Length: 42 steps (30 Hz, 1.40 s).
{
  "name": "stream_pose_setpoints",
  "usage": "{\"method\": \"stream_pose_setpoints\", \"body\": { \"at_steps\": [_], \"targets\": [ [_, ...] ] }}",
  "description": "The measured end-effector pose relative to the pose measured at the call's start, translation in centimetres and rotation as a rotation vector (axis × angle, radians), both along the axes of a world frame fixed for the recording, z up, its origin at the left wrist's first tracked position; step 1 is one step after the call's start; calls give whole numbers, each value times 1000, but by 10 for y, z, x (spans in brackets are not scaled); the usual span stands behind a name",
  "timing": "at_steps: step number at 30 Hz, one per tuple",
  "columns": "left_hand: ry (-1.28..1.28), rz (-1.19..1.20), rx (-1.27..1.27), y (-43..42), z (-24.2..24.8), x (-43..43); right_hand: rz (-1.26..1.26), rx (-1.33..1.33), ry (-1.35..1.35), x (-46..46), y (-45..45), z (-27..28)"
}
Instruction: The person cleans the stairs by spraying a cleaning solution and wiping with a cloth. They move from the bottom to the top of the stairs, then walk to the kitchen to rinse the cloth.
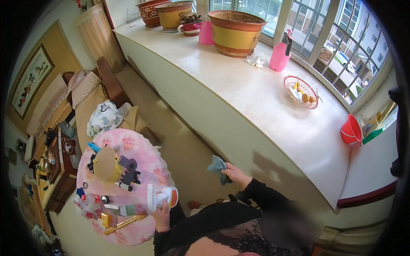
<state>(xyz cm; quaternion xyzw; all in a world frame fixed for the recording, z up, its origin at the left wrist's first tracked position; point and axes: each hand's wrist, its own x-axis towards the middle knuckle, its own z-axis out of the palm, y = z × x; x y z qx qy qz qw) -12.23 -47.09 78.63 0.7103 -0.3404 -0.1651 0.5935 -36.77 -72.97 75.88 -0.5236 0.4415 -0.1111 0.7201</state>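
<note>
In my left hand (161,216), above the edge of the round table, is a white plastic object (160,196) with an orange-rimmed end; its exact kind is unclear. My right hand (237,174) grips a crumpled blue-grey cloth (219,169) over the floor, beside the front wall of the wide windowsill. The table's pink floral tablecloth (149,156) lies left of both hands. On it, a woven straw hat (105,164) rests against a yellow object, with dark devices close by. A wooden stick-like tool (125,223) and a small yellow box (106,220) lie near my left hand.
The long white windowsill (224,83) bears large plant pots (237,35), a pink spray bottle (280,56), a plastic basket (301,92) and a red bucket (350,129). A sofa (112,83) and a wooden cabinet (64,166) stand beyond the table.
</note>
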Motion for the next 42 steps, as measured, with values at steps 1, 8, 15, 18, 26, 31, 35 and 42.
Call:
{"method": "stream_pose_setpoints", "body": {
  "at_steps": [1,8,15,18,26,31,35,42],
  "targets": [
    [-14,11,-5,-2,2,-13,-17,-4,-52,-10,0,-4],
    [-9,81,45,9,1,-83,-56,80,-112,-80,10,-25],
    [-71,45,110,28,2,-102,-151,69,-63,-90,26,-31],
    [-77,51,94,39,5,-96,-120,95,-40,-71,39,-24],
    [-58,144,63,117,0,-52,121,-20,-52,14,99,-6],
    [-46,273,106,167,-31,-27,227,-102,-70,40,130,-19],
    [77,355,89,194,-44,-11,115,29,-117,34,144,-28],
    [137,457,-15,206,-43,9,-38,45,-32,18,155,-27]
  ]
}}
